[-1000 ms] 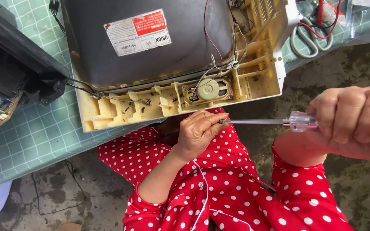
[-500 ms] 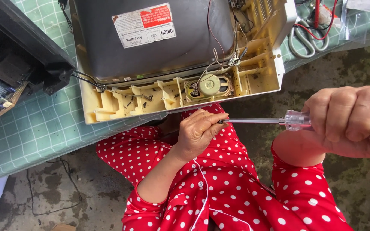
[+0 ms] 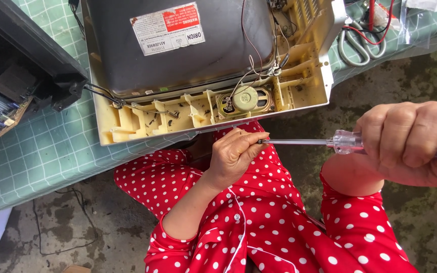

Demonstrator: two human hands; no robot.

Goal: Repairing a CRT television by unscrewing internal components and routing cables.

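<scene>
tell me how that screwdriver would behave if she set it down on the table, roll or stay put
The screwdriver would probably roll: its shaft is thin and round, and the clear handle at the right hand looks rounded too. It likely stays stiff, since the shaft runs straight to the left hand. The green cloth on the table might slow it a little.

The left hand (image 3: 236, 154) sits just below the front edge of the yellowed plastic casing (image 3: 203, 114), fingers curled and pinched together at the tips, its bare forearm running down into a red dotted sleeve. The right hand (image 3: 413, 141), well right of the casing, is clenched in a fist, knuckles up.
</scene>
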